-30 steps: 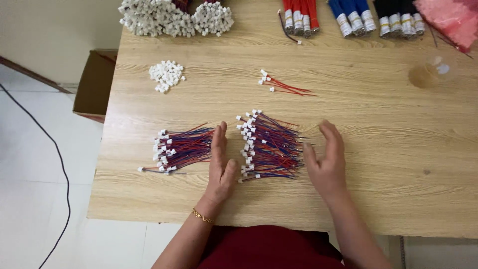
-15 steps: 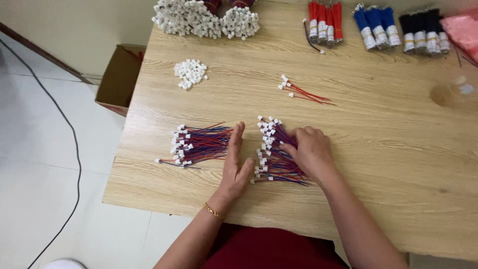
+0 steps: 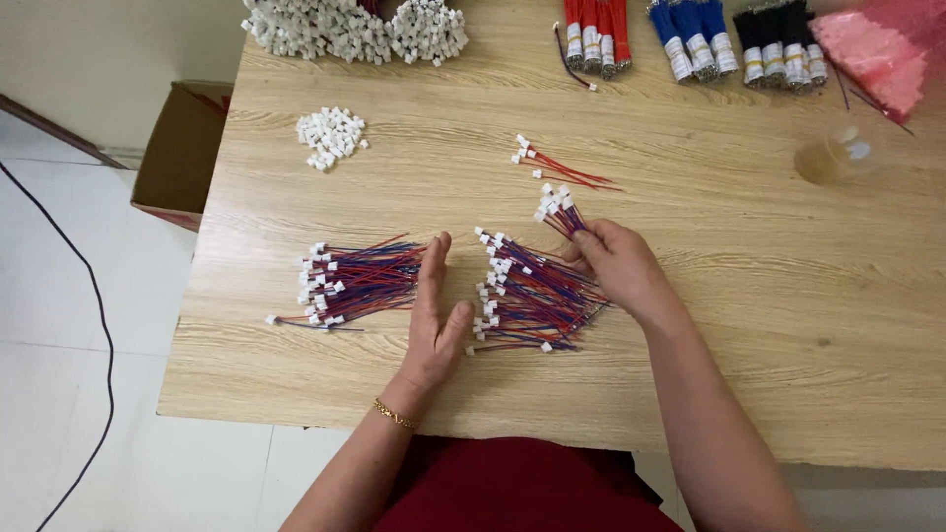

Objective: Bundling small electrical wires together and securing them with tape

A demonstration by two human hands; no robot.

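Right hand [image 3: 616,264] pinches a small wire bunch [image 3: 559,212], lifting it off the far edge of the middle pile [image 3: 532,296]. Left hand [image 3: 434,315] lies flat and open, edge against that pile, holding nothing. Risk: snagged strands could drag the pile askew. Left of the pile sits another bundle [image 3: 345,281]; beyond it, loose white connectors [image 3: 330,136], banded red, blue and black wire hanks [image 3: 690,39], a pink bag [image 3: 872,49].

A small heap of white connectors [image 3: 330,137] lies on the bench [image 3: 749,325]; red, blue and black wire bundles [image 3: 690,39] lie along the far edge, beside a cardboard box [image 3: 182,148] and perhaps a clear bottle [image 3: 833,158].
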